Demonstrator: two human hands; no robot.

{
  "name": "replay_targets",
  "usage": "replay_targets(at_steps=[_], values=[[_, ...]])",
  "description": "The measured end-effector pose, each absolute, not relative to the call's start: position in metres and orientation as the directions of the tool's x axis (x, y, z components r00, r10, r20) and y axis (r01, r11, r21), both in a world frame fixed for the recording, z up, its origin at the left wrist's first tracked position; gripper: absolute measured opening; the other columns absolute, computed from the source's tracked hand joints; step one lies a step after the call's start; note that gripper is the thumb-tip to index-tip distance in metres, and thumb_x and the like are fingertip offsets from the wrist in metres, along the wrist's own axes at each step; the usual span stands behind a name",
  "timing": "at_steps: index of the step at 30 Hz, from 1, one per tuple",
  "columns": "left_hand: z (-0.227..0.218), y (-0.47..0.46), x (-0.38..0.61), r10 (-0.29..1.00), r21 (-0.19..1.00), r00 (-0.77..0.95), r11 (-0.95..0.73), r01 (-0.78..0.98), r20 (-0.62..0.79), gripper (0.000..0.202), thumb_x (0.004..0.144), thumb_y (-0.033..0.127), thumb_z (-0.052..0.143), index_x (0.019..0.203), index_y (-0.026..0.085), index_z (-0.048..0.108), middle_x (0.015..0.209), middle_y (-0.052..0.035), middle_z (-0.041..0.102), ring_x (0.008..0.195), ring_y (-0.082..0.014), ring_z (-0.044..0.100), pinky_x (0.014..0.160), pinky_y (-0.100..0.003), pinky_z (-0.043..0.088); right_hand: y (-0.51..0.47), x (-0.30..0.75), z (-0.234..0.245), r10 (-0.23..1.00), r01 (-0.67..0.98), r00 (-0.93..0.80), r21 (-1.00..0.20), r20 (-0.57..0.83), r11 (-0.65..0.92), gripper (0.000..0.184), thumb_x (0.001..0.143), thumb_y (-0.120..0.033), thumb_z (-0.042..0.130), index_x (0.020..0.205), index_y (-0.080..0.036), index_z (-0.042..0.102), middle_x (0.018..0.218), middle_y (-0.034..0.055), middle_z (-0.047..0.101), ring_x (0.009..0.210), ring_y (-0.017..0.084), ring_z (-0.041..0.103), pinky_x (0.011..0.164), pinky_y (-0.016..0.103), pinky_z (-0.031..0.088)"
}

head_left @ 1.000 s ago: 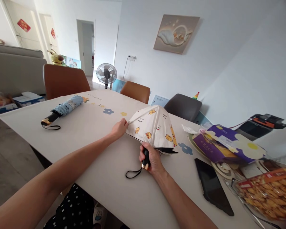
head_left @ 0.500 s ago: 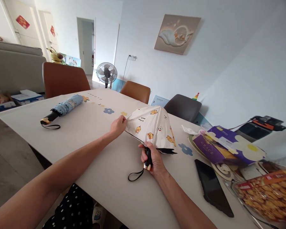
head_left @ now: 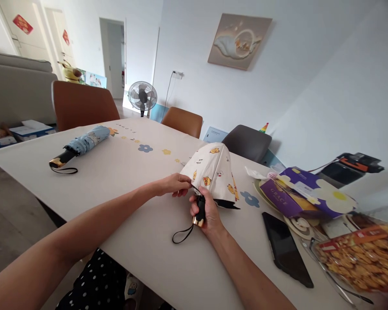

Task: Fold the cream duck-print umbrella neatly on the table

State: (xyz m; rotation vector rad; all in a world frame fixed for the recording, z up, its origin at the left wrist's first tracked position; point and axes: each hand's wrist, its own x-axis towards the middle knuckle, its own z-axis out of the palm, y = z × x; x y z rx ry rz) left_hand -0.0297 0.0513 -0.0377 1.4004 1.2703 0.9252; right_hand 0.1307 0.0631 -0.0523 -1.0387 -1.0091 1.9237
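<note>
A white umbrella (head_left: pixel 210 165) printed with yellow ducks is partly folded, its canopy pointing away from me over the table. My right hand (head_left: pixel 208 213) wraps round its black handle (head_left: pixel 200 209), which has a gold end and a black wrist loop (head_left: pixel 183 236). At the lower left edge of the canopy, my left hand (head_left: pixel 177 184) pinches the fabric close to the handle's top. A folded blue umbrella (head_left: pixel 88 141) with a black and gold handle lies farther left on the table, apart from both hands.
On the white table (head_left: pixel 132 215), a black phone (head_left: pixel 287 249) lies right of my right arm. Beyond it are a purple box (head_left: pixel 291 193), a pack of biscuits (head_left: pixel 362 258) and glasses (head_left: pixel 326 271). Chairs (head_left: pixel 183 122) line the far side; a fan (head_left: pixel 142 95) stands behind.
My left hand has moved right and slightly down, bringing the canopy's left edge in toward the handle. My right hand keeps its grip. The view has shifted slightly.
</note>
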Motion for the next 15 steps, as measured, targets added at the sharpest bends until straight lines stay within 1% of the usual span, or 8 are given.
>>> replay_targets(at_steps=[1, 2, 3, 5, 7, 9, 12, 15], values=[[-0.04, 0.053, -0.03, 0.991, 0.979, 0.113, 0.051, 0.196, -0.074, 0.022, 0.071, 0.03, 0.051, 0.086, 0.021, 0.064, 0.059, 0.0008, 0.055, 0.046, -0.01, 0.044, 0.042, -0.022, 0.033, 0.063, 0.13, -0.052, 0.846, -0.219, -0.421, -0.868, -0.328, -0.446, 0.033, 0.072, -0.046, 0.061, 0.059, -0.016, 0.053, 0.044, -0.0003, 0.053, 0.031, 0.007, 0.038, 0.029, 0.02, 0.03], [-0.042, 0.054, -0.03, 0.992, 0.98, 0.092, 0.065, 0.186, -0.083, 0.023, 0.072, 0.031, 0.052, 0.088, 0.021, 0.064, 0.06, 0.001, 0.056, 0.046, -0.0098, 0.044, 0.042, -0.022, 0.034, 0.063, 0.13, -0.051, 0.842, -0.224, -0.426, -0.863, -0.331, -0.453, 0.033, 0.072, -0.046, 0.061, 0.06, -0.017, 0.053, 0.046, -0.0001, 0.054, 0.031, 0.007, 0.038, 0.029, 0.02, 0.03], [-0.043, 0.054, -0.031, 0.99, 0.977, 0.094, 0.081, 0.196, -0.101, 0.021, 0.072, 0.031, 0.052, 0.086, 0.02, 0.064, 0.059, 0.0008, 0.056, 0.046, -0.0096, 0.044, 0.042, -0.022, 0.034, 0.062, 0.13, -0.05, 0.841, -0.236, -0.43, -0.859, -0.328, -0.455, 0.032, 0.071, -0.045, 0.062, 0.06, -0.017, 0.053, 0.048, 0.0002, 0.056, 0.031, 0.007, 0.038, 0.029, 0.02, 0.03], [-0.043, 0.053, -0.031, 0.973, 0.964, 0.173, 0.106, 0.242, -0.15, 0.018, 0.072, 0.034, 0.054, 0.073, 0.018, 0.064, 0.057, -0.0002, 0.055, 0.046, -0.0094, 0.043, 0.041, -0.021, 0.032, 0.062, 0.13, -0.049, 0.848, -0.265, -0.427, -0.854, -0.313, -0.449, 0.03, 0.071, -0.044, 0.062, 0.063, -0.017, 0.054, 0.053, 0.0001, 0.059, 0.031, 0.006, 0.039, 0.029, 0.02, 0.031], [-0.043, 0.05, -0.028, 0.959, 0.953, 0.227, 0.098, 0.286, -0.167, 0.018, 0.071, 0.034, 0.057, 0.067, 0.018, 0.063, 0.055, -0.0007, 0.054, 0.046, -0.0098, 0.043, 0.041, -0.022, 0.029, 0.062, 0.13, -0.049, 0.848, -0.257, -0.424, -0.856, -0.317, -0.448, 0.03, 0.072, -0.045, 0.06, 0.063, -0.017, 0.054, 0.051, -0.0005, 0.057, 0.03, 0.006, 0.038, 0.029, 0.02, 0.031], [-0.045, 0.049, -0.021, 0.989, 0.949, 0.123, 0.043, 0.311, -0.085, 0.011, 0.07, 0.03, 0.058, 0.067, 0.02, 0.061, 0.056, -0.0002, 0.054, 0.048, -0.011, 0.044, 0.044, -0.023, 0.031, 0.062, 0.13, -0.049, 0.837, -0.226, -0.439, -0.862, -0.326, -0.454, 0.033, 0.073, -0.047, 0.059, 0.061, -0.016, 0.053, 0.045, -0.0012, 0.053, 0.029, 0.007, 0.038, 0.028, 0.02, 0.029], [-0.051, 0.052, -0.009, 0.984, 0.936, -0.141, -0.05, 0.348, 0.105, 0.002, 0.073, 0.024, 0.054, 0.073, 0.022, 0.055, 0.063, 0.0008, 0.055, 0.058, -0.013, 0.047, 0.056, -0.024, 0.036, 0.064, 0.131, -0.052, 0.824, -0.197, -0.457, -0.865, -0.335, -0.461, 0.037, 0.073, -0.05, 0.058, 0.058, -0.016, 0.052, 0.041, -0.0017, 0.05, 0.029, 0.007, 0.038, 0.027, 0.019, 0.028], [-0.058, 0.058, -0.004, 0.949, 0.917, -0.233, -0.112, 0.384, 0.213, 0.002, 0.078, 0.024, 0.049, 0.078, 0.023, 0.051, 0.068, 0.0018, 0.055, 0.059, -0.0124, 0.046, 0.06, -0.024, 0.036, 0.064, 0.132, -0.053, 0.831, -0.208, -0.452, -0.868, -0.324, -0.451, 0.037, 0.073, -0.05, 0.059, 0.059, -0.016, 0.053, 0.044, -0.0014, 0.052, 0.029, 0.007, 0.039, 0.027, 0.019, 0.028]])
